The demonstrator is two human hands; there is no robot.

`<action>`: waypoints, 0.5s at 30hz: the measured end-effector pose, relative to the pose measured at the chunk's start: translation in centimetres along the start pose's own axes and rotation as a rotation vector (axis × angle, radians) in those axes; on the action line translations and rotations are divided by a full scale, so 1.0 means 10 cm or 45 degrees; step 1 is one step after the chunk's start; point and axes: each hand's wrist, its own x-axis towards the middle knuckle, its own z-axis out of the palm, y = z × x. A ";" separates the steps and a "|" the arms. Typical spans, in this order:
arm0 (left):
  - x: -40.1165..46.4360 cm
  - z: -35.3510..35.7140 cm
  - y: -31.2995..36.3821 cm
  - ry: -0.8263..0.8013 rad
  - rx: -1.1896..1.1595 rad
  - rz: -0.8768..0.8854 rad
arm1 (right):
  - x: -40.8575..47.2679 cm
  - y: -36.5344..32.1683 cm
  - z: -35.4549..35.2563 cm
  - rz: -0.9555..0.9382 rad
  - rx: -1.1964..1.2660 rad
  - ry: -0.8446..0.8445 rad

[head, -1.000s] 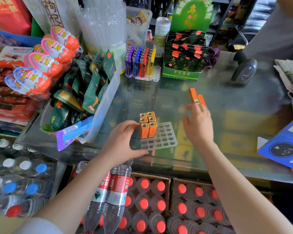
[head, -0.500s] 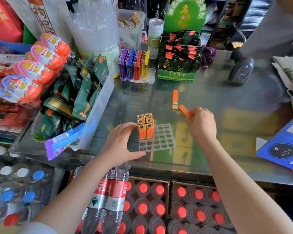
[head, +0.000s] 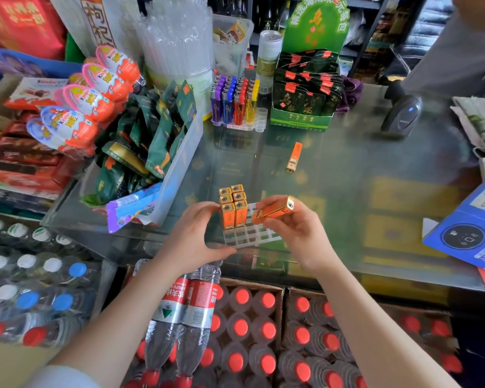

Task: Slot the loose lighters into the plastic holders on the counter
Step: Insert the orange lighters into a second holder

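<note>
A clear plastic grid holder (head: 252, 236) sits at the near edge of the glass counter (head: 347, 169). Several orange lighters (head: 233, 207) stand in its left cells. My left hand (head: 191, 239) grips the holder's left side, thumb along its front edge. My right hand (head: 297, 228) pinches one orange lighter (head: 273, 210), held almost flat just above the holder's empty right cells. One more loose orange lighter (head: 294, 157) lies flat on the glass farther back. A second holder (head: 235, 105) full of coloured lighters stands at the back.
A clear bin of green snack packs (head: 157, 141) crowds the left of the counter. A green display box (head: 305, 93) and a barcode scanner (head: 402, 114) stand behind. A blue payment sign (head: 471, 228) lies at the right. Bottled water is stacked below the counter's front edge.
My right hand picked one orange lighter off the glass and brought it back over the holder. The other loose lighter stayed on the counter. My left hand kept hold of the holder.
</note>
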 end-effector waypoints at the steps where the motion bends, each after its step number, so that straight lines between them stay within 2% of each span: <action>1: -0.04 -0.02 0.00 0.007 -0.007 -0.008 | -0.02 0.00 0.04 0.015 -0.015 -0.006; 6: -0.09 -0.06 -0.02 -0.013 -0.023 -0.029 | -0.08 0.05 0.24 0.051 -0.280 0.098; 9: -0.09 -0.05 -0.04 -0.011 -0.025 -0.025 | -0.09 0.05 0.34 0.027 -0.339 0.084; 12: -0.09 -0.04 -0.07 -0.010 -0.033 -0.013 | -0.09 0.05 0.41 -0.094 -0.561 -0.008; 15: -0.09 -0.04 -0.07 -0.001 -0.046 -0.002 | -0.10 0.06 0.45 -0.242 -0.724 -0.001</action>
